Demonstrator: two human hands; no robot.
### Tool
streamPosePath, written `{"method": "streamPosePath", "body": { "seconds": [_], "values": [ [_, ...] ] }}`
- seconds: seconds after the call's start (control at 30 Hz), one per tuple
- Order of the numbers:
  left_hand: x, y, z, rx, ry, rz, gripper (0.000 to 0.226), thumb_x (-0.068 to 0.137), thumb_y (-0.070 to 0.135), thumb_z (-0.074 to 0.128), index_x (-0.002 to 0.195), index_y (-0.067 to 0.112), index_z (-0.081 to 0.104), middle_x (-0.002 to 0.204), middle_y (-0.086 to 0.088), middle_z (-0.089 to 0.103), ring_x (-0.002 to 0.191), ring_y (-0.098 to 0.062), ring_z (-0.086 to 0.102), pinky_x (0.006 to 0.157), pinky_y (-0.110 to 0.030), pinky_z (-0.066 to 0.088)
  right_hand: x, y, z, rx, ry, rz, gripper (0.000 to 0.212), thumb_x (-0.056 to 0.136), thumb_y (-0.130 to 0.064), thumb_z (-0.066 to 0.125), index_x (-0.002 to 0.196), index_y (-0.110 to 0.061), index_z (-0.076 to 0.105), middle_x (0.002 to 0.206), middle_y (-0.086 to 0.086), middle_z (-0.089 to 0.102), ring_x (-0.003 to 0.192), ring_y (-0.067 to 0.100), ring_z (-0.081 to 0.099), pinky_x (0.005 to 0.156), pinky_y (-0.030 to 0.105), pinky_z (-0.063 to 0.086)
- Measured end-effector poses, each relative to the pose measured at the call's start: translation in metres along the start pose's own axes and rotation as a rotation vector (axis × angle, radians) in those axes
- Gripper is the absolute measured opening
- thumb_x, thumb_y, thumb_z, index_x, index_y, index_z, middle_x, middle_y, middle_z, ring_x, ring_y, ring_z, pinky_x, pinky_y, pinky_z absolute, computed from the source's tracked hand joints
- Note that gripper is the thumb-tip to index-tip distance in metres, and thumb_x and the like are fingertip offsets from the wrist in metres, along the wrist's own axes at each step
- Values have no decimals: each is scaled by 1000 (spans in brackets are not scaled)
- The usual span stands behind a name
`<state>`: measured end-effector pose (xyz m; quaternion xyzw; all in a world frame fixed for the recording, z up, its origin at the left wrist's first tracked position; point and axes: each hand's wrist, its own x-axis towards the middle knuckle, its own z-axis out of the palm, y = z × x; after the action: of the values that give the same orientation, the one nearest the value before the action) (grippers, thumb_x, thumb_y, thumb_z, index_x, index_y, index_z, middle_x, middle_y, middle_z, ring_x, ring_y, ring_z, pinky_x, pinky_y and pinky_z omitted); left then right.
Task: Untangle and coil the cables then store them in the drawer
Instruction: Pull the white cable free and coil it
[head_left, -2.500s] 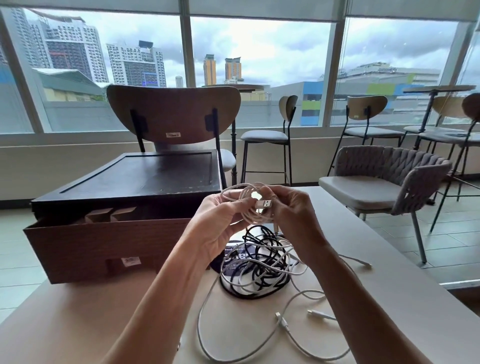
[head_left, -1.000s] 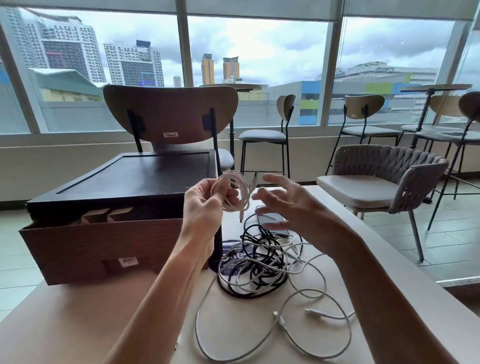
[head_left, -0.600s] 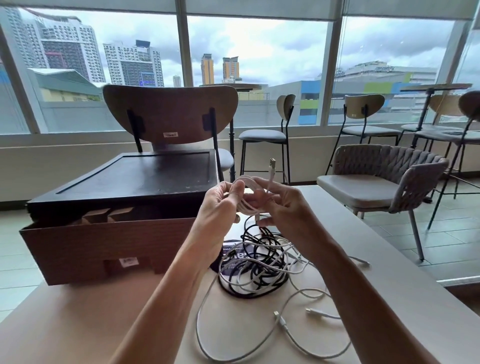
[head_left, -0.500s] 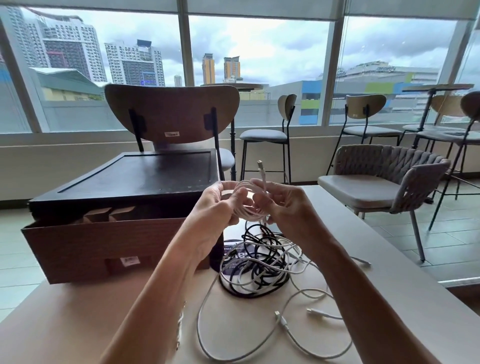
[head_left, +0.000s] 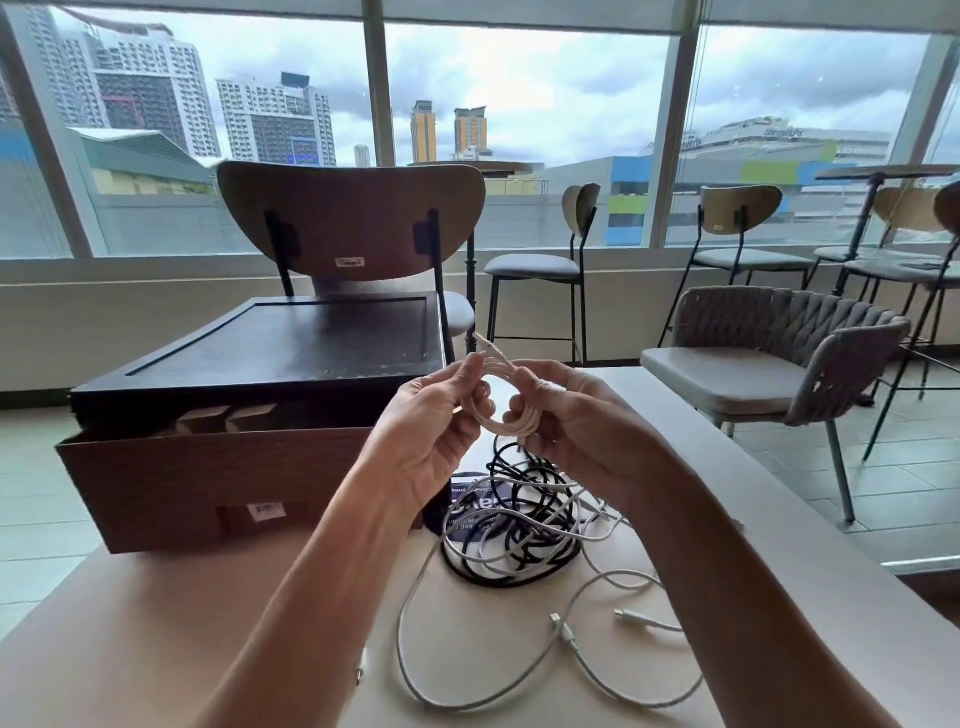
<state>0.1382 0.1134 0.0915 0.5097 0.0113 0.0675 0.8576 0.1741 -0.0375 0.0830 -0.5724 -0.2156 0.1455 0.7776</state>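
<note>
I hold a small coil of white cable (head_left: 503, 415) up over the table between both hands. My left hand (head_left: 431, 436) pinches its left side, and my right hand (head_left: 576, 421) curls round its right side. The cable's loose plug end sticks up above my left fingers. Below the hands lies a tangled heap of black and white cables (head_left: 519, 530) on the beige table (head_left: 156, 623). A long white cable (head_left: 571, 644) loops loosely toward me. The brown wooden drawer (head_left: 208, 478) stands pulled out from a dark box (head_left: 291, 348) at the left.
Small wooden blocks (head_left: 223, 418) sit inside the drawer. A dark printed card (head_left: 467, 506) lies under the cable heap. A wooden-backed chair (head_left: 353, 218) stands behind the box, a grey woven armchair (head_left: 779, 364) to the right, with stools along the window.
My right hand let go of the coil briefly, then came back to it. The plug end swung from in front of the coil to sticking up above my left fingers.
</note>
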Motion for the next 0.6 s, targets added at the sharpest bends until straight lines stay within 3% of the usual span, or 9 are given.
{"method": "streamPosePath", "body": {
  "seconds": [0.07,0.2,0.3,0.47,0.6],
  "values": [
    [-2,-1,3,-10,37,27,10,91,12,67,94,4,72,65,-5,58,50,-9,53,39,-13,42,0,2,1,-28,21,-25,23,98,-18,59,118,-8,65,77,4,61,63,8,60,58,20,47],
    [-13,8,-3,23,57,79,11,94,11,64,94,4,73,65,-6,60,50,-9,56,41,-13,45,-6,-4,7,-304,30,-146,16,96,-26,63,109,-24,73,82,5,72,77,13,66,77,33,54],
    [-30,16,-17,160,18,74,15,95,13,62,94,5,74,68,-6,63,53,-7,58,44,-12,47,-14,-10,19,-368,-25,-182,18,95,-15,64,110,-14,74,88,14,74,76,19,71,77,34,61],
    [-69,24,-66,790,62,-3,22,95,25,66,95,7,78,71,-5,69,56,-8,51,47,-14,39,-25,19,54,-648,-156,-106,15,93,-11,68,104,-9,77,82,12,76,70,19,69,70,37,63],
    [-94,18,-109,1095,95,-129,20,93,26,70,94,9,80,68,-2,70,50,-5,52,48,-14,40,-39,69,83,-538,-229,92,15,91,-14,71,101,-5,77,80,13,72,69,17,67,73,36,62]
  ]
}}
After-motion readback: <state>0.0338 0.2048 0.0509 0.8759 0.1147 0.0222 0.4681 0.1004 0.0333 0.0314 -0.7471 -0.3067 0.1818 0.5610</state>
